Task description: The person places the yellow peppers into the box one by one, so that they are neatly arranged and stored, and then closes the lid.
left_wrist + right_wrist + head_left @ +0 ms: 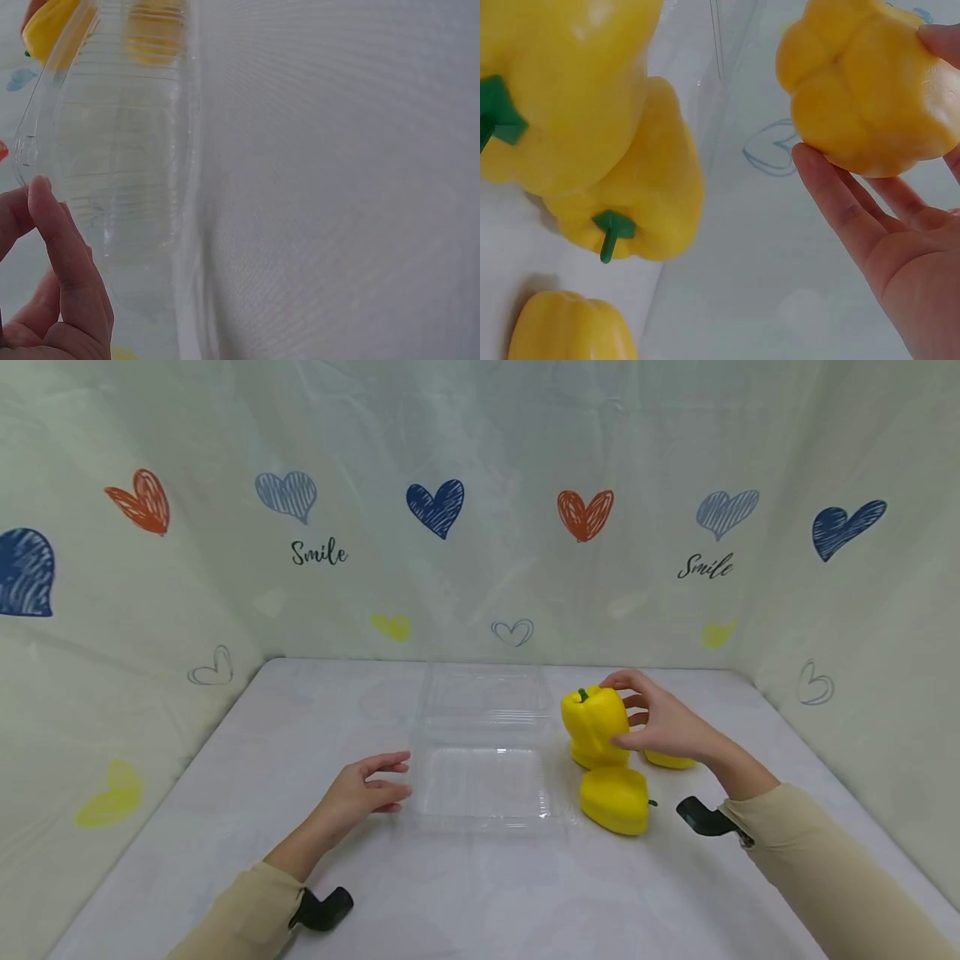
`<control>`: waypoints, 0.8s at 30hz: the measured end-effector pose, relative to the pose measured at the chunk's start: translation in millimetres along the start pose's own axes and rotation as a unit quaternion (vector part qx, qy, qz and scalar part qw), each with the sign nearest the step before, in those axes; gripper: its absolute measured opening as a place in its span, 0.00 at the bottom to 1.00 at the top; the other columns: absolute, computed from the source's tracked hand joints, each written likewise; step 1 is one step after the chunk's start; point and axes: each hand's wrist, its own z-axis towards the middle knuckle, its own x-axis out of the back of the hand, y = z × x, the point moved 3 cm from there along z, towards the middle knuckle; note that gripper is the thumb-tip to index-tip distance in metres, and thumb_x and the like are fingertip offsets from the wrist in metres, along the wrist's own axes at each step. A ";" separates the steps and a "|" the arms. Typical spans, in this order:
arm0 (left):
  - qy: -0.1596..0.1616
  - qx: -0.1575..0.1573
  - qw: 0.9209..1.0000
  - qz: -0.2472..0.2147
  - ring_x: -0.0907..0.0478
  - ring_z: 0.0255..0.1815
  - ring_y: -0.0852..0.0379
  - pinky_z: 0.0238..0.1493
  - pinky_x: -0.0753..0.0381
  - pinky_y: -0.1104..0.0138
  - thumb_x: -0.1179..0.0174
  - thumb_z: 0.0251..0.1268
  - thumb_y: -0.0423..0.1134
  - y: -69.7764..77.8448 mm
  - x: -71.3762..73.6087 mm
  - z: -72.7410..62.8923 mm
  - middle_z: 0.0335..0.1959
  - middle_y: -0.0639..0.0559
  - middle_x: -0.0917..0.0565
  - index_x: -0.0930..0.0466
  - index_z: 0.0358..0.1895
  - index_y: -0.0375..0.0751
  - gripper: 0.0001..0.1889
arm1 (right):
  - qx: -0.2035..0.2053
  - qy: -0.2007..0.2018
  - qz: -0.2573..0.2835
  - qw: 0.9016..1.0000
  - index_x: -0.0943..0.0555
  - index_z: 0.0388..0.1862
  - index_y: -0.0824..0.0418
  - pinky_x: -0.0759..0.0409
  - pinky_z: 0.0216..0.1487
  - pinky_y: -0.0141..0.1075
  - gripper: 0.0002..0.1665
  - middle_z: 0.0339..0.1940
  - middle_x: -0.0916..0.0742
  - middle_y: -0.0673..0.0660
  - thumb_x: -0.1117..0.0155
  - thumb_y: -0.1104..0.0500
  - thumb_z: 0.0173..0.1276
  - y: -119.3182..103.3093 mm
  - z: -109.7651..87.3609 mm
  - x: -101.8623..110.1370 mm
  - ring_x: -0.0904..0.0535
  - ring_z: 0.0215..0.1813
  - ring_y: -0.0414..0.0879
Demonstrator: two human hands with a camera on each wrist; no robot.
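Note:
My right hand [663, 718] holds a yellow bell pepper [592, 714], its green stem up, above the table to the right of a clear plastic clamshell box. In the right wrist view the lobed bottom of this held pepper [870, 90] faces the camera, with fingertips along its side. Another yellow bell pepper [617, 802] lies below, stem pointing right. One more shows partly under the held one, and another pepper [670, 761] sits behind the right hand. My left hand [360, 789] has loosely extended fingers at the left rim of the box [483, 785].
The box stands with its lid [483, 693] folded back toward the rear of the white table [337, 702]. Pale curtain walls [510, 435] printed with hearts enclose the table at the back and sides.

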 end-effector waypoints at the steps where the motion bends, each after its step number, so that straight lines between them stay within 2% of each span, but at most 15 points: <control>1: 0.000 0.000 1.000 0.000 0.20 0.38 0.50 0.38 0.18 0.63 0.36 0.56 0.30 -0.1 0.1 -0.1 0.56 0.38 0.29 0.31 0.64 0.38 0.29 | 0.001 -0.002 0.004 1.000 0.39 0.61 0.61 0.25 0.53 0.47 0.41 0.59 0.29 0.59 0.29 0.65 0.51 -0.9 2.0 -1.3 0.29 0.55 0.56; 15: 0.002 0.000 1.000 -0.002 0.20 0.38 0.53 0.38 0.18 0.63 0.34 0.55 0.30 -1.7 1.3 -0.3 0.56 0.38 0.28 0.31 0.63 0.37 0.30 | 0.011 -0.014 0.028 0.999 0.38 0.61 0.59 0.25 0.54 0.47 0.40 0.61 0.30 0.60 0.29 0.64 0.51 -11.4 26.0 -17.5 0.29 0.55 0.55; 24: -0.002 -0.002 1.000 -0.010 0.20 0.37 0.51 0.37 0.18 0.64 0.34 0.55 0.30 -1.4 0.7 0.4 0.56 0.38 0.28 0.31 0.63 0.37 0.30 | 0.017 -0.029 0.030 0.999 0.37 0.61 0.57 0.24 0.53 0.45 0.40 0.59 0.29 0.57 0.29 0.65 0.50 -20.9 39.7 -26.1 0.28 0.55 0.54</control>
